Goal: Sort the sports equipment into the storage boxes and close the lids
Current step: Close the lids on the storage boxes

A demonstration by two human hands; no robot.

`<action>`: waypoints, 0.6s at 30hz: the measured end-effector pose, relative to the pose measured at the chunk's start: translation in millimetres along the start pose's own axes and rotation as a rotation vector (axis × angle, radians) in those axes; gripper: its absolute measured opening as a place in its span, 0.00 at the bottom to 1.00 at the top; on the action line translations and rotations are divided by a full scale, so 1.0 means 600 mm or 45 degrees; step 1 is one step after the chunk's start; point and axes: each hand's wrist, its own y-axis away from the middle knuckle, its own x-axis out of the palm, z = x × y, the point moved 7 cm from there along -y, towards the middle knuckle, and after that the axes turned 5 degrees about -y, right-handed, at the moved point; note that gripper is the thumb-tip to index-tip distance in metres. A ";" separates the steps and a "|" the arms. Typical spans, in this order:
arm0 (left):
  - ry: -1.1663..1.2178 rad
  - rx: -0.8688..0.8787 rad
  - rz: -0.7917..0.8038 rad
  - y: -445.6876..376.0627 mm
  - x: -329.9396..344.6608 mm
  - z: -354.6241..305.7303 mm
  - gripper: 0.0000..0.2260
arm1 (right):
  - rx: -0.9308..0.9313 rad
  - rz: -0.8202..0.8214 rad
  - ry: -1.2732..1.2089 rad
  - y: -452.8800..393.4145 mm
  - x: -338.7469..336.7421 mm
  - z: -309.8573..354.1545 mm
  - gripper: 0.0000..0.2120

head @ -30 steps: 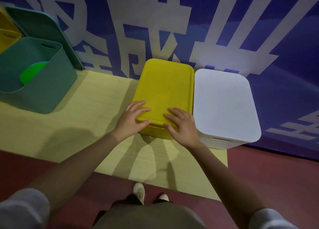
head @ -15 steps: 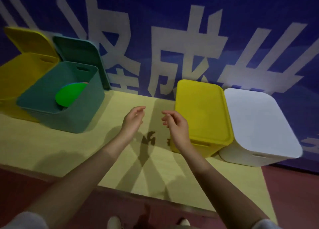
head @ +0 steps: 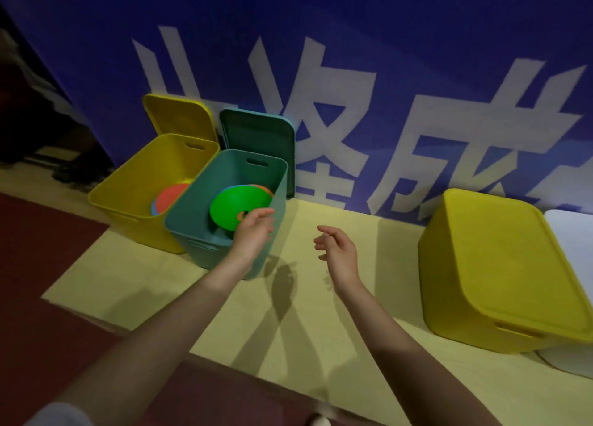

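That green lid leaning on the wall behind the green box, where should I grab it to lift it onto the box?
Probably the green lid by its top edge, reaching over the open green box from the front. It stands nearly upright against the wall, so only that top edge and the upper corners are free; the box hides its lower part. Both hands suit its width.

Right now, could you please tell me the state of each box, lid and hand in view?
Teal box: open, discs inside.
Teal lid: off, propped behind its box.
Left yellow box: open, discs inside.
Its yellow lid: off, propped behind it.
Right yellow box: lid on.
White box: lid on.
Left hand: empty, fingers relaxed.
Right hand: empty, fingers relaxed.
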 end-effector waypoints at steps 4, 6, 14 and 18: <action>-0.049 0.067 -0.107 -0.048 -0.040 -0.031 0.11 | -0.048 -0.019 0.089 -0.078 0.044 0.026 0.11; -0.106 0.102 -0.129 -0.080 -0.067 -0.047 0.11 | -0.131 0.022 0.161 -0.117 0.080 0.046 0.09; -0.236 0.206 -0.129 -0.252 -0.165 -0.095 0.13 | -0.295 0.157 0.445 -0.205 0.223 0.098 0.17; -0.251 0.275 -0.097 -0.344 -0.210 -0.134 0.16 | -0.410 0.015 0.511 -0.244 0.282 0.151 0.23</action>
